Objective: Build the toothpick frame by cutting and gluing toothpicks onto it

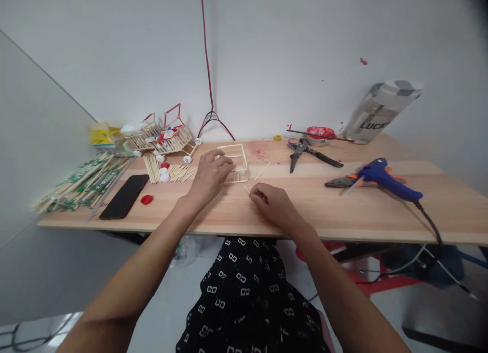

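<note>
Stick frame [240, 150] sat clasped under your left hand [211, 176] on wooden table [343, 213]; your right hand [273, 205] pinched short stick [246, 189] beside it (glue gun [385, 179] lay well apart).

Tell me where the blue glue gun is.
In the head view, the blue glue gun lies on the table, far right, beside orange-handled pliers, right of the right hand.

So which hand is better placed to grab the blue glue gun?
Probably the right hand: the glue gun lies on its side of the table, and the left hand holds the stick frame.
</note>
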### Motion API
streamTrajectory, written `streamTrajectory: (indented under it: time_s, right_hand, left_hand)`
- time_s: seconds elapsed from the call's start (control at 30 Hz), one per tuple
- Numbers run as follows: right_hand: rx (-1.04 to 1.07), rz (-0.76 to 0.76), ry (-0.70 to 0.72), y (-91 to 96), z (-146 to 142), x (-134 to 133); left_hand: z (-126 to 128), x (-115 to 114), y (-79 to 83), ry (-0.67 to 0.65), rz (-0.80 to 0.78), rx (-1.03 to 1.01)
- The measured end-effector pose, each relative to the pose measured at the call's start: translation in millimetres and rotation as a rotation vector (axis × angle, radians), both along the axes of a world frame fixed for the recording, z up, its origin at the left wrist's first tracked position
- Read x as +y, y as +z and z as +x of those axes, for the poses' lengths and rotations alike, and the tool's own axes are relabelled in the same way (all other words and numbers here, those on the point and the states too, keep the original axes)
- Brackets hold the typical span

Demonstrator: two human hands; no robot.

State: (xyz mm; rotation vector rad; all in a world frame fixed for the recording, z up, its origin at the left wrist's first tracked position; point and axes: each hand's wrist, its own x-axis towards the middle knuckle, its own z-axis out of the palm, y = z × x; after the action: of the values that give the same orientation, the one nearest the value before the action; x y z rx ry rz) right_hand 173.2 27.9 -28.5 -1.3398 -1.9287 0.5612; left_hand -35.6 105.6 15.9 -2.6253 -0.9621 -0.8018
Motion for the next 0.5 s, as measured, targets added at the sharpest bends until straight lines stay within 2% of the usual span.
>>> streamTrajectory:
  time_s: [0.27,0.5]
  right_hand:
    - [-0.015,0.001,-0.002,1.2,0,-1]
    - [-0.020,-0.001,-0.005,0.8,0,0]
  left_hand:
    - [-1,0,9.0,-0.076,-0.022,0.057]
    - [9,6,16.0,-0.113,-0.026,0.130]
